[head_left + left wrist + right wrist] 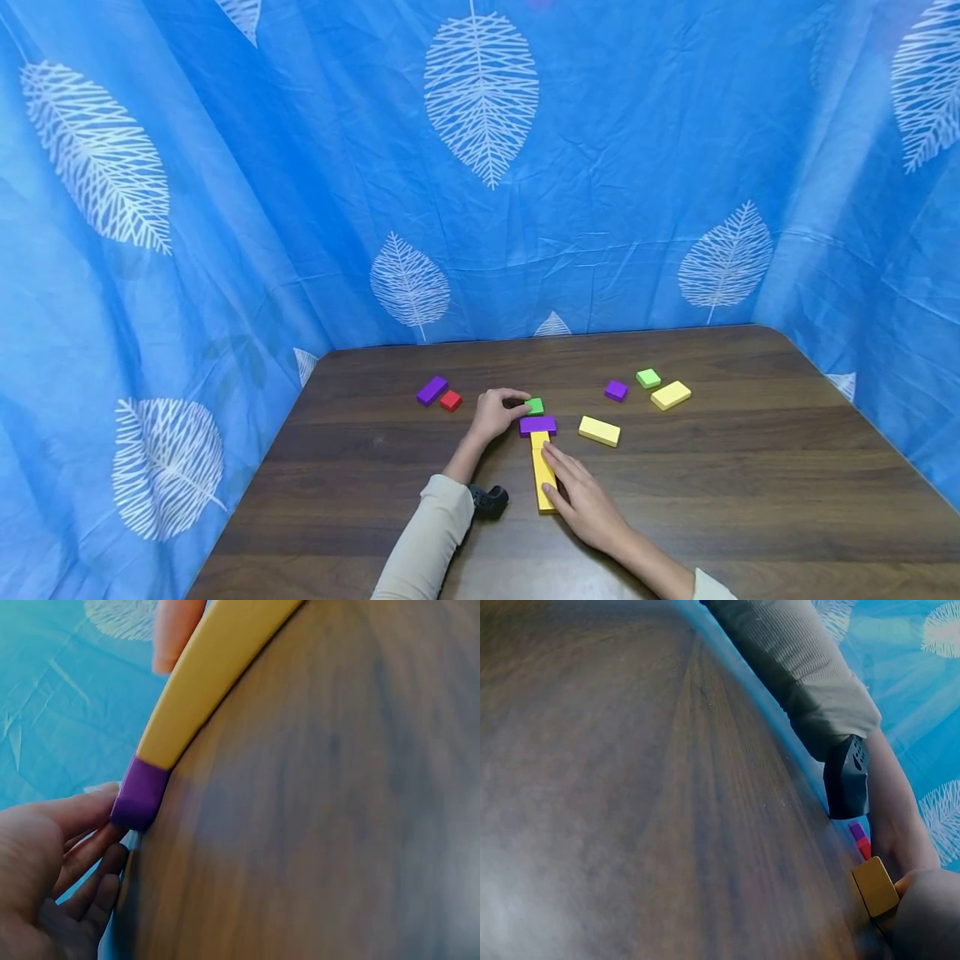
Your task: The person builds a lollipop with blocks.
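Note:
My left hand (495, 414) pinches a small green block (535, 407) between thumb and index finger, at the far side of a purple block (537, 426). That purple block lies crosswise against a line of yellow blocks (543, 482), a short one and a longer one end to end. Along the right side of this line rests my right hand (588, 504), its fingers extended and touching the yellow. In the left wrist view, my left hand (37, 862) is beside the purple block's end (141, 795); the green block is hidden there.
To the left lie a purple block (432, 391) and a red block (451, 401). On the right are a yellow block (599, 431), a small purple block (616, 391), a light green block (648, 379) and another yellow block (671, 396). A blue curtain (585, 167) surrounds the wooden table (750, 483).

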Demonstrator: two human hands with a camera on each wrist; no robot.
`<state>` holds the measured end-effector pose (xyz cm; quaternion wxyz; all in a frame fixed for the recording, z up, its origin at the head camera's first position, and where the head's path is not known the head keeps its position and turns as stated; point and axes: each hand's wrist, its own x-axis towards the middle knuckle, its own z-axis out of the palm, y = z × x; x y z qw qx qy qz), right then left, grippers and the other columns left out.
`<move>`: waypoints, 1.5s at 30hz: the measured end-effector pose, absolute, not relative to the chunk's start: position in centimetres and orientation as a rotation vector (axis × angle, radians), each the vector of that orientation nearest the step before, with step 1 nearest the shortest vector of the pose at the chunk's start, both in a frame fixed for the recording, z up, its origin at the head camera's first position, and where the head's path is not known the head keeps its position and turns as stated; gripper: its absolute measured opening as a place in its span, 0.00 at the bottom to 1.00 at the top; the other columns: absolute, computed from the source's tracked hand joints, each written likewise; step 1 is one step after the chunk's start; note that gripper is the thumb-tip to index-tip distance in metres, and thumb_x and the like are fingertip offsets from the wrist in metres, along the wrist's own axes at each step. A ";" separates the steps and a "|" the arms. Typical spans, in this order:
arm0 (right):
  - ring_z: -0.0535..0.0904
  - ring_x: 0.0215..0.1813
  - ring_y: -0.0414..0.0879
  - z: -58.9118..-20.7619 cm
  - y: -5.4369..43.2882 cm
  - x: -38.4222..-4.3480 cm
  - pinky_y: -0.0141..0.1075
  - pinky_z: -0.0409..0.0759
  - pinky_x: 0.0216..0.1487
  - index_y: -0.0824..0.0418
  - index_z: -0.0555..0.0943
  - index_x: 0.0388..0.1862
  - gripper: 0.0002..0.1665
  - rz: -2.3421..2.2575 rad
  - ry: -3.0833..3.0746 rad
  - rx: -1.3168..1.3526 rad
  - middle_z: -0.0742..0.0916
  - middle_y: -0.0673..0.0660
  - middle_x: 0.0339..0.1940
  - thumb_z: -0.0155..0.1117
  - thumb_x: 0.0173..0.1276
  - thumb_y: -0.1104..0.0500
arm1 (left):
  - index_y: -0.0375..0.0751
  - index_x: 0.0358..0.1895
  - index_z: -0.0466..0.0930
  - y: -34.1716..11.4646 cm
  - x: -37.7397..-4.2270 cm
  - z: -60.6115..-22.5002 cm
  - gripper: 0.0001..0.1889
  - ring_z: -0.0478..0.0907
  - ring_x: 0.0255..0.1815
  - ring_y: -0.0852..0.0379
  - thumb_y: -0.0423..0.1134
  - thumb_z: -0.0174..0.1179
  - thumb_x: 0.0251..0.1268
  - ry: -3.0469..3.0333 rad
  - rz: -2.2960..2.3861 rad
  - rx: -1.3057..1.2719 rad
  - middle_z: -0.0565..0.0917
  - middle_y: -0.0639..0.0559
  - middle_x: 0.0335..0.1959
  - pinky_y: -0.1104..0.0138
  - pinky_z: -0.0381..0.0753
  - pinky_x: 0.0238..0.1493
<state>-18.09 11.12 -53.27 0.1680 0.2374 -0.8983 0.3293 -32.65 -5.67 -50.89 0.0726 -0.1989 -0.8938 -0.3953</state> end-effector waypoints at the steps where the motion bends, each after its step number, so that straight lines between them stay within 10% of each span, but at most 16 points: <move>1: 0.67 0.64 0.55 -53.3 11.1 -18.1 0.51 0.66 0.60 0.66 0.68 0.64 0.30 0.933 -2.555 0.677 0.70 0.59 0.66 0.60 0.65 0.59 | 0.43 0.41 0.86 -5.5 -32.7 -50.9 0.10 0.79 0.47 0.53 0.41 0.65 0.56 -2.690 -1.183 -0.598 0.85 0.52 0.39 0.61 0.74 0.50; 45: 0.67 0.64 0.53 -53.2 11.3 -18.1 0.49 0.67 0.60 0.64 0.69 0.64 0.30 0.919 -2.585 0.661 0.70 0.57 0.66 0.60 0.65 0.57 | 0.46 0.47 0.83 -5.6 -32.5 -51.1 0.15 0.77 0.48 0.56 0.44 0.64 0.57 -2.678 -1.327 -0.695 0.83 0.53 0.45 0.64 0.76 0.49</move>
